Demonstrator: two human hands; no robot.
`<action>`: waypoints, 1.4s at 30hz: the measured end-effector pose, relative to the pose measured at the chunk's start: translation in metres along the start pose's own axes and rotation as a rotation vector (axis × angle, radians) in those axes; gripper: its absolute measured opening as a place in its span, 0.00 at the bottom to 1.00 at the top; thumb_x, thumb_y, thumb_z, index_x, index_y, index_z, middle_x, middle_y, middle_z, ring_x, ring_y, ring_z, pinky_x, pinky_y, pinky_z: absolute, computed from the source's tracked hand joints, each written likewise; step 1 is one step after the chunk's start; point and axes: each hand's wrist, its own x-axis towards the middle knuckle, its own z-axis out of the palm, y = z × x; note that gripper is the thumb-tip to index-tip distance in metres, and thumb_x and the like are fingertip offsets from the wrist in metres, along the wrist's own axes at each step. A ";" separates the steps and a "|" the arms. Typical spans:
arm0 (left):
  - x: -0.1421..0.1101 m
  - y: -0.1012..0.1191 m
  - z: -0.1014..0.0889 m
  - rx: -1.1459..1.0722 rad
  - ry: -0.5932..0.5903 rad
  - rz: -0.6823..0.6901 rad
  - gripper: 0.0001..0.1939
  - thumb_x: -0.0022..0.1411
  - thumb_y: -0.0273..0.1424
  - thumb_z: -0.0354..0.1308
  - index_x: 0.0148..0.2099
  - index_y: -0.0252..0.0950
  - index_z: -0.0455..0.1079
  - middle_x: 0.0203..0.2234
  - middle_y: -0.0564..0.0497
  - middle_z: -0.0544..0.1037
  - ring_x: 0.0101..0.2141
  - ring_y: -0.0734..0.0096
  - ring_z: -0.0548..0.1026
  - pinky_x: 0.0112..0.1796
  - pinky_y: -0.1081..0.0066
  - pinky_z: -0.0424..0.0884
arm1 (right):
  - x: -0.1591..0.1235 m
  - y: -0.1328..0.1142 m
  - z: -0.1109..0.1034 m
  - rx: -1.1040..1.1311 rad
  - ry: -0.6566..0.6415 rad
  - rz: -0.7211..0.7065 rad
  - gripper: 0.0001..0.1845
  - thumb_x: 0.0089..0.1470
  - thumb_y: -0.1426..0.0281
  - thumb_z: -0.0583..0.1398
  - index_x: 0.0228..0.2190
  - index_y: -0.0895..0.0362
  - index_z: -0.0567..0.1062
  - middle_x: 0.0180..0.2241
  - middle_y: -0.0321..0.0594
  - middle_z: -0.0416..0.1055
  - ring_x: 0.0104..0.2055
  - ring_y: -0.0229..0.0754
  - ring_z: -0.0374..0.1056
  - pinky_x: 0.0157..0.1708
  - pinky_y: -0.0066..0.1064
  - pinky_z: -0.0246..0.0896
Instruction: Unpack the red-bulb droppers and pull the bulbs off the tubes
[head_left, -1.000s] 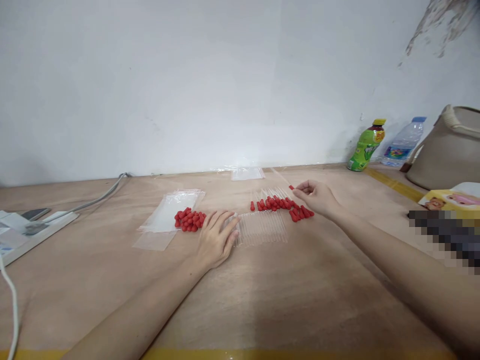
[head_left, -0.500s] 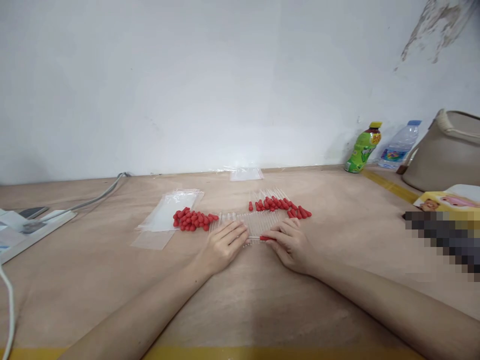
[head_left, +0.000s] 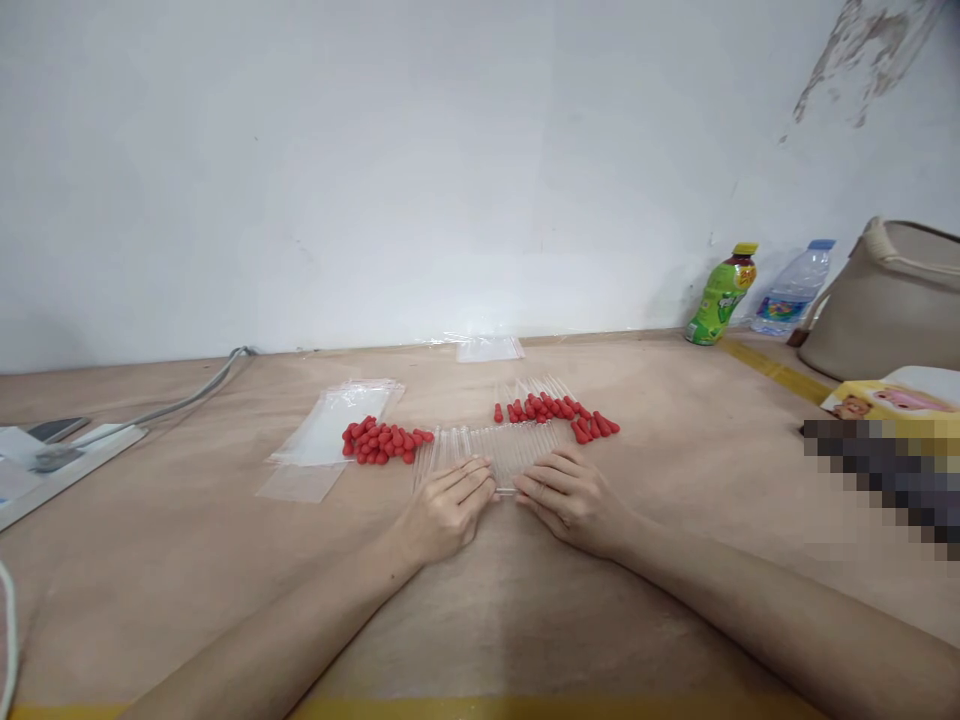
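A row of clear glass tubes [head_left: 480,442] lies side by side on the brown table covering, just beyond my hands. My left hand [head_left: 450,505] is closed over the near left part of the row, its fingers bent. Opposite it, my right hand [head_left: 574,498] is closed too, fingertips together. One thin glass tube [head_left: 505,491] spans the small gap between them and runs under the fingers of both; its ends are hidden. Red rubber bulbs [head_left: 381,441] are heaped to the left. Behind the row lie droppers [head_left: 544,405], glass tubes fitted with red bulbs.
Clear plastic bags [head_left: 330,425] lie left of the bulbs, another bag [head_left: 490,349] by the wall. A power strip [head_left: 82,470] with a cable is at far left. At right stand a green bottle [head_left: 721,298], a water bottle [head_left: 793,290], a beige bag [head_left: 885,300] and a yellow packet [head_left: 900,398].
The red bulb that showed at my right fingertips is out of sight now. My right hand has shifted slightly left and nearer to me. The view has moved a little.
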 end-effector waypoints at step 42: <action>0.008 -0.028 0.011 -0.040 -0.100 -0.186 0.10 0.59 0.22 0.46 0.43 0.33 0.64 0.30 0.48 0.73 0.34 0.67 0.70 0.36 0.68 0.69 | -0.054 0.142 0.001 0.305 0.119 1.225 0.14 0.41 0.63 0.60 0.30 0.60 0.71 0.24 0.39 0.71 0.23 0.35 0.65 0.21 0.25 0.59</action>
